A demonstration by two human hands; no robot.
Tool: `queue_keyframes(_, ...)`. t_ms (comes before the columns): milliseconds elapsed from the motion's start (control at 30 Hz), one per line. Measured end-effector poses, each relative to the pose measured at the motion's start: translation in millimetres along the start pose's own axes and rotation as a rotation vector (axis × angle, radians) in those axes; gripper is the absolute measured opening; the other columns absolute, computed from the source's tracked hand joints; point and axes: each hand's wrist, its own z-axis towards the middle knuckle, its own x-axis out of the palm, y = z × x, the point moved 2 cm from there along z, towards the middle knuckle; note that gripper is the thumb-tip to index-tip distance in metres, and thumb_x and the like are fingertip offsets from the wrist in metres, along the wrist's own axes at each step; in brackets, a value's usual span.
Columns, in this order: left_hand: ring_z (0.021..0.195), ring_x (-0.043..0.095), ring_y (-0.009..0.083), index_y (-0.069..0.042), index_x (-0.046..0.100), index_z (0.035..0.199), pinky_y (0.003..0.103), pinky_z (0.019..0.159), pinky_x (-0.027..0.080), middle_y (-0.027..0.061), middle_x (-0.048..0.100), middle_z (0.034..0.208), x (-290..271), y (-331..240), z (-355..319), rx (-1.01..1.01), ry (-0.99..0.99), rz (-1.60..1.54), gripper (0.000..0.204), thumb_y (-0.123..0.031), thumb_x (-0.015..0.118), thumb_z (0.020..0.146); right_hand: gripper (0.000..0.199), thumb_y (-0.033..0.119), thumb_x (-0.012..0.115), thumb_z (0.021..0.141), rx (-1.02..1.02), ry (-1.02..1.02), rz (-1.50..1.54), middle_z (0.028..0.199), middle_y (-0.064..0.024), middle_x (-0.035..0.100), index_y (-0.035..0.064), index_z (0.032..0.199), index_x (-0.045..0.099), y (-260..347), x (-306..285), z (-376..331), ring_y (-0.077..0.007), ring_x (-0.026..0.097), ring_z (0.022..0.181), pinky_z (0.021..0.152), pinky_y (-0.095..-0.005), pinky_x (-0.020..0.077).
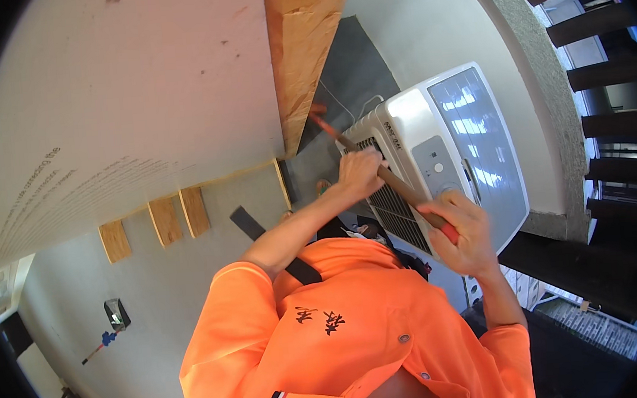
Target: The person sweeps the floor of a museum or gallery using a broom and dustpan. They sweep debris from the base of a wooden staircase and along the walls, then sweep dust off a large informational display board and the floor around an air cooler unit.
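Note:
Both my hands are closed around a long brown handle [405,187], which looks like a broom's and slants across in front of me. My left hand [362,173] grips it farther along the shaft. My right hand [462,230] wraps it close to its red near end. The far part turns red-orange and reaches the floor by a wooden panel edge [300,58]; its head is small and hard to make out. Right beside the shaft stands a white appliance [409,109] with a dark vent grille, a round knob and a glossy bluish panel.
A large white printed board [123,87] on wooden feet [164,221] rises at the left. On the grey floor [190,284] lies a dustpan [116,314] with a long handle. A pale wall [439,25] and dark slats [601,76] stand at the right. A thin cable runs behind the appliance.

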Motion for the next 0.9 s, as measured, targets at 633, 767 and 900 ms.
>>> queue_keyframes(633, 0.063, 0.060, 0.0328, -0.006, 0.063, 0.062, 0.042, 0.058, 0.047, 0.0103, 0.061, 0.066, -4.2, -12.6, 12.1, 0.098, 0.034, 0.004, 0.027, -0.030, 0.060, 0.075, 0.016, 0.005, 0.043, 0.080, -0.217, -0.491, 0.963, 0.057, -0.0099, 0.048, -0.0075, 0.078, 0.053, -7.8, 31.6, 3.1, -0.0185, 0.044, 0.054, 0.052, -0.0274, 0.0355)
queue_keyframes(767, 0.064, 0.060, 0.0325, -0.006, 0.062, 0.060, 0.043, 0.058, 0.047, 0.0104, 0.061, 0.066, 18.2, 33.7, 23.0, 0.006, -0.085, -0.004, 0.031, -0.031, 0.058, 0.077, 0.016, -0.002, 0.037, 0.079, -0.028, -0.450, 0.899, 0.055, -0.0069, 0.044, -0.0081, 0.080, 0.052, -27.9, 73.7, 17.2, -0.0133, 0.040, 0.052, 0.050, -0.0255, 0.0336)
queue_keyframes(900, 0.063, 0.060, 0.0330, -0.006, 0.062, 0.059, 0.044, 0.057, 0.046, 0.0120, 0.062, 0.067, 19.3, 25.4, 1.4, -0.023, 0.217, 0.054, 0.031, -0.030, 0.057, 0.077, 0.017, 0.000, 0.038, 0.080, -0.007, -0.481, 0.997, 0.053, -0.0053, 0.041, -0.0081, 0.079, 0.053, -25.0, 73.5, 9.3, -0.0130, 0.038, 0.049, 0.057, -0.0278, 0.0369)
